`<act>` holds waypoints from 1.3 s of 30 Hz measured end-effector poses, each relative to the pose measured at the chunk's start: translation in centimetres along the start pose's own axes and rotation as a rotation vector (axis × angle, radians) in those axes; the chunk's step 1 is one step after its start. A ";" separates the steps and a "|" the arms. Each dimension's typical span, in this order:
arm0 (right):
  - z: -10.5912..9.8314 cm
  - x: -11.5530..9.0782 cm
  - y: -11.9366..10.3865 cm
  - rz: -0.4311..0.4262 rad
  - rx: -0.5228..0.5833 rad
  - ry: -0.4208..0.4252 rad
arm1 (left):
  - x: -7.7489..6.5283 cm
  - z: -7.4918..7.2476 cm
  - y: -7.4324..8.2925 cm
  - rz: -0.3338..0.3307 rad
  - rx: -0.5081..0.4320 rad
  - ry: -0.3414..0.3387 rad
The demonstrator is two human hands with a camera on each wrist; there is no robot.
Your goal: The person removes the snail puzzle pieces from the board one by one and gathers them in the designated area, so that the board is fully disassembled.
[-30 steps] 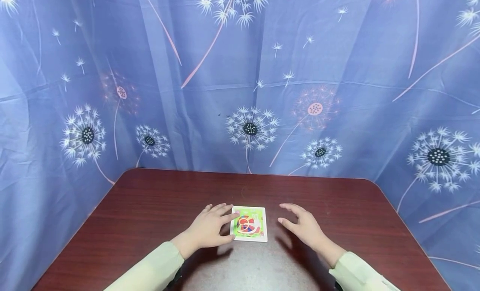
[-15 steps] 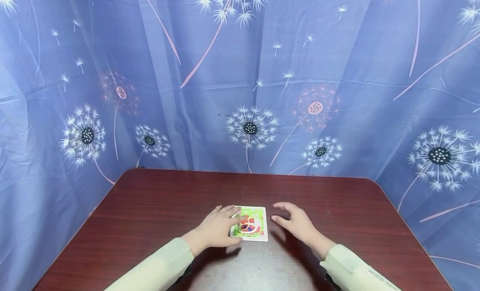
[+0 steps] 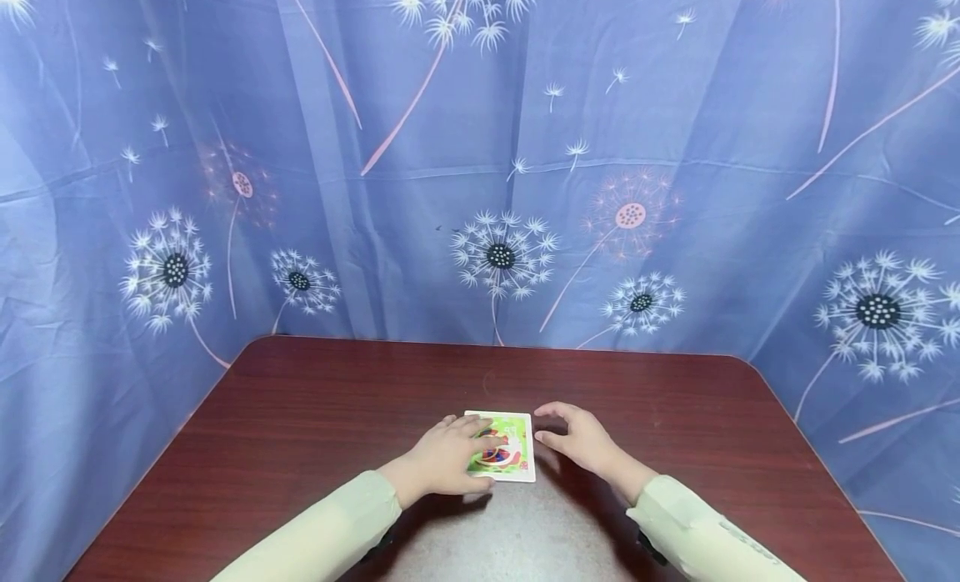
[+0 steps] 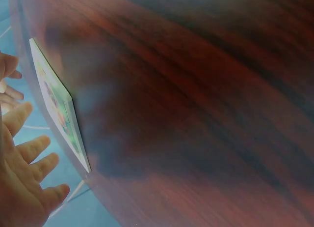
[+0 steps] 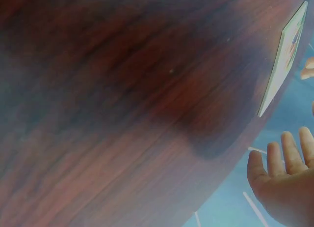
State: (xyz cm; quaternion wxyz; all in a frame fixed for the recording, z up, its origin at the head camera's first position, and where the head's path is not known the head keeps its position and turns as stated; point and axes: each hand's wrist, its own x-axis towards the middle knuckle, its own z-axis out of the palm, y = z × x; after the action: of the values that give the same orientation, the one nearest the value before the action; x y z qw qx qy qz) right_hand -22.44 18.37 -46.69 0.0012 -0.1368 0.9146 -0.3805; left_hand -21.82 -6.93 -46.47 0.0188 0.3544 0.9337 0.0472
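1. Hovering over the left part of the square picture board (image 3: 517, 453), the left hand (image 3: 444, 459) has its fingers spread, gripping nothing.
2. The right hand (image 3: 583, 442) is just beside the board's right edge, fingers loosely bent, holding nothing.
3. The picture board lies flat on the dark red worktop (image 3: 337, 407).

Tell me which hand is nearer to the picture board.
Left. In the head view, the left hand reaches over the left part of the picture board; the right hand is just beyond its right edge, not over it.
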 end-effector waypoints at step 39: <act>2.2 2.0 -1.4 0.013 -0.174 -0.071 | 1.5 1.1 -0.5 0.044 0.015 -0.076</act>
State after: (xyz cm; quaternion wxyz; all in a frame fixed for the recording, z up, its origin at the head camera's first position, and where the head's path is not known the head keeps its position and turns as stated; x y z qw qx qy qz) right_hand -23.79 15.39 -47.06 0.0240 -0.1440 0.9444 -0.2947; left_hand -23.24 -6.25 -47.58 0.0506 0.3764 0.9247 0.0272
